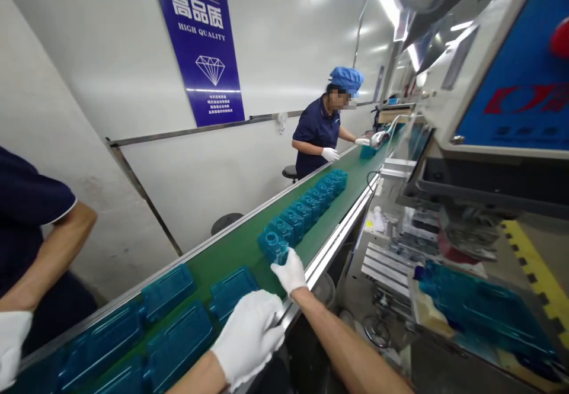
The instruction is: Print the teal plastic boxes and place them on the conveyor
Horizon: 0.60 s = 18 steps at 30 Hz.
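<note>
My right hand [291,271], in a white glove, grips the near end of a row of teal see-through plastic bottles. Its fingers are on the nearest bottle [272,241], which stands upright with its round neck opening facing up. My left hand [249,336], also gloved, is lower and closer to me, with fingers curled; whether anything is in them is hidden. Just beyond it a flat teal bottle [233,290] lies on the green conveyor belt [240,258]. Other bottles lie flat on the belt to the left, among them one bottle [180,332] beside my left wrist.
A co-worker in a blue cap [347,80] works along the belt's far side. Another person's arm [53,258] is at the left edge. To the right stands a blue-and-white machine [511,86], with a teal bottle [484,305] on its fixture. A metal rail [331,243] edges the belt.
</note>
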Each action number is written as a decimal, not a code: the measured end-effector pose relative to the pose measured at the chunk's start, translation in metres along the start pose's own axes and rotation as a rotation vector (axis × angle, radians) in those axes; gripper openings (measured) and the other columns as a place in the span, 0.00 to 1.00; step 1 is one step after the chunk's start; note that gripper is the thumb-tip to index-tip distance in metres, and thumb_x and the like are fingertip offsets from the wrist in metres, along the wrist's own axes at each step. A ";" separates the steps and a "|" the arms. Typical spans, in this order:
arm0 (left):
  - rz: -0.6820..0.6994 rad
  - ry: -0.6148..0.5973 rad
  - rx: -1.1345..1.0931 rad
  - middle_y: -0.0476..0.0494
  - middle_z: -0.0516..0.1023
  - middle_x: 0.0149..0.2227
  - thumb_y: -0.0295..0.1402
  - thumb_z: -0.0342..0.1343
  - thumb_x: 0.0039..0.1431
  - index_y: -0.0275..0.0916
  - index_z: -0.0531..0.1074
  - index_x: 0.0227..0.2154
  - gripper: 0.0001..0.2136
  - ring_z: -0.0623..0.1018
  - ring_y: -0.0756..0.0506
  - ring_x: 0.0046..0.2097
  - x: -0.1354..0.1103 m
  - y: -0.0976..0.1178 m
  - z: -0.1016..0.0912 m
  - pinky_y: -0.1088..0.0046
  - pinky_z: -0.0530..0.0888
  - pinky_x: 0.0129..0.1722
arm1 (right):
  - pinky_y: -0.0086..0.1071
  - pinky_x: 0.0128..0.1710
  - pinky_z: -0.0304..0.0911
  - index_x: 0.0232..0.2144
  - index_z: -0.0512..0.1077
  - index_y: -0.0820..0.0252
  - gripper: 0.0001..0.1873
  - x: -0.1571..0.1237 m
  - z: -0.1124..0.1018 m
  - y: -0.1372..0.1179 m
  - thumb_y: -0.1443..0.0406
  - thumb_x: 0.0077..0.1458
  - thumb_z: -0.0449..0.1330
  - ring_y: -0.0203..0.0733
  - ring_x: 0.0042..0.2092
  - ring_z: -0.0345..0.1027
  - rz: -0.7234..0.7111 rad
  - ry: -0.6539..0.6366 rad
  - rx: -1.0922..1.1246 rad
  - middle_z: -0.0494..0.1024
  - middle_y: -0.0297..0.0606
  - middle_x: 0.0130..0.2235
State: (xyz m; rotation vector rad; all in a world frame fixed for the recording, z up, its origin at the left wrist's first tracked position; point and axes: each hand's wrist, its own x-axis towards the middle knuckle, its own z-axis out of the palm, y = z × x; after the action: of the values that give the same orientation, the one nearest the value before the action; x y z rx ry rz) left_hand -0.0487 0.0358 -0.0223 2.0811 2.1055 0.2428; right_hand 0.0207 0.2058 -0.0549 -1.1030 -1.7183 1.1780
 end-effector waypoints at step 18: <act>-0.374 -0.146 0.042 0.45 0.81 0.28 0.41 0.56 0.51 0.42 0.74 0.50 0.22 0.83 0.36 0.33 0.052 -0.134 -0.038 0.65 0.75 0.34 | 0.38 0.49 0.76 0.42 0.81 0.53 0.12 -0.154 -0.239 0.042 0.60 0.62 0.59 0.46 0.45 0.81 -0.179 0.295 -0.418 0.85 0.38 0.44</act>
State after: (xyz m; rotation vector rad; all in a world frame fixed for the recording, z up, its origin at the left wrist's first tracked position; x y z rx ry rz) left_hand -0.1883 0.0862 -0.0167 1.6239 2.3667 -0.0040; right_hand 0.3004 0.1397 -0.0458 -1.2626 -1.8238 0.5243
